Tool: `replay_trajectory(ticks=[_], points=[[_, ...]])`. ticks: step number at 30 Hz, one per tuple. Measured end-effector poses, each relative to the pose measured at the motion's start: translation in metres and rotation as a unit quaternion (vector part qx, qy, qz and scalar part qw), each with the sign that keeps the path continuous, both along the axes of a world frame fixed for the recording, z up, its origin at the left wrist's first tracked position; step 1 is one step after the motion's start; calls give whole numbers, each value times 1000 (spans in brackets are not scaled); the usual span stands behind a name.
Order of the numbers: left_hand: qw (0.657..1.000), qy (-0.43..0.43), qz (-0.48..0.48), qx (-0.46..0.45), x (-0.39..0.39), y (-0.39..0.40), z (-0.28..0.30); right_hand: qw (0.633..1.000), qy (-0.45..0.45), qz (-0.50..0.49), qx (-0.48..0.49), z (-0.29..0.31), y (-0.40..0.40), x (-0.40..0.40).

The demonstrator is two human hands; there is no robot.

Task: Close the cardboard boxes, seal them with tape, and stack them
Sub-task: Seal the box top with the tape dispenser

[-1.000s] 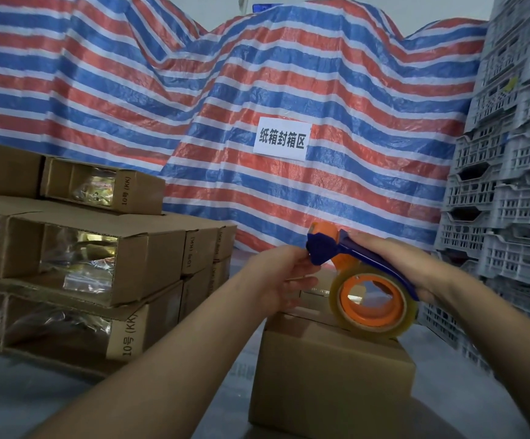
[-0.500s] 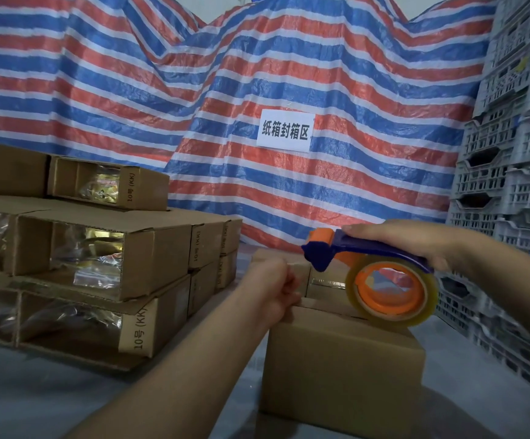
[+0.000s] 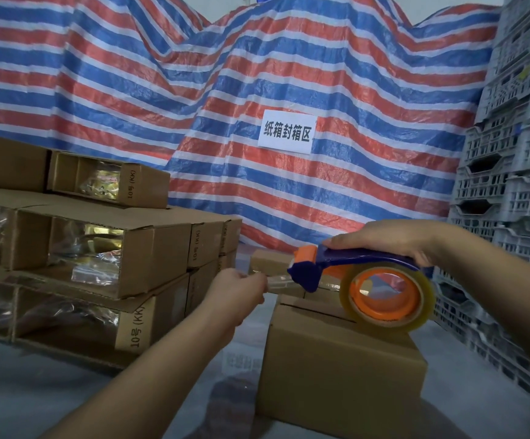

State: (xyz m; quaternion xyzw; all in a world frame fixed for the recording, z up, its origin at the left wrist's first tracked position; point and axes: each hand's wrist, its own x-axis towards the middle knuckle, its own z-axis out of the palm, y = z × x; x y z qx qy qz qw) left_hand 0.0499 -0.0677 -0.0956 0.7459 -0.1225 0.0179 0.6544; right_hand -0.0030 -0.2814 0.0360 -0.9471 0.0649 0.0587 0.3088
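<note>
The right hand (image 3: 393, 240) wraps its fingers over the dispenser (image 3: 362, 280), just above the box (image 3: 339, 372). The left hand (image 3: 236, 293) pinches the tape (image 3: 278, 285) end, stretched between its fingers and the dispenser.

Stacked boxes (image 3: 105, 248) crowd left, crates (image 3: 511, 185) right; bare floor (image 3: 51, 391) between.

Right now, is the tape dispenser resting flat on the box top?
No, the right hand holds the tape dispenser tilted above the cardboard box.

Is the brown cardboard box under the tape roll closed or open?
Closed: brown cardboard box has its top flaps folded flat, seam showing; no tape visible on it.
</note>
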Motion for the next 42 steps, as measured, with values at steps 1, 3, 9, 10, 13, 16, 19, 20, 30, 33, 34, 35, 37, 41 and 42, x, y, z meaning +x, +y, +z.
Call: replay_trajectory(ticks=[1, 3, 9, 10, 13, 16, 19, 20, 30, 33, 34, 35, 37, 41, 42], points=[[1000, 7, -3, 11, 1, 3, -4, 1000, 3, 0, -25, 0, 5, 2], [999, 23, -12, 32, 4, 5, -11, 998, 12, -3, -65, 2, 15, 7], [996, 70, -10, 55, 15, 4, -31, 989, 38, -1, -140, 3, 35, 18], [996, 74, -12, 57, 15, 3, -34, 989, 43, -2, -143, 3, 36, 19], [994, 91, -18, 64, 16, -3, -38, 987, 46, -4, -157, 2, 38, 19], [989, 127, -39, 70, 15, -9, -37, 987, 47, -3, -157, 2, 36, 19], [985, 148, -66, 65, 6, -12, -36, 987, 47, 4, -153, 1, 35, 19], [984, 154, -67, 63, 3, -12, -36, 987, 47, 7, -153, 1, 35, 20], [963, 237, -122, 34, -3, -4, -44, 988, 40, 9, -152, -1, 33, 23], [964, 227, -112, 75, -5, -8, -49, 988, 42, 5, -147, 0, 32, 23], [974, 181, -98, 92, -5, -11, -48, 988, 42, 7, -148, 0, 32, 23], [985, 122, -79, 96, -6, -14, -46, 988, 42, 8, -149, 0, 31, 23], [995, 23, -88, 46, -8, -17, -39, 989, 41, 4, -143, -1, 30, 23], [970, -64, -231, 27, -24, -8, -30, 990, 37, 5, -137, -2, 29, 23], [963, -78, -254, 43, -25, -6, -33, 990, 38, 6, -133, -2, 29, 23]])
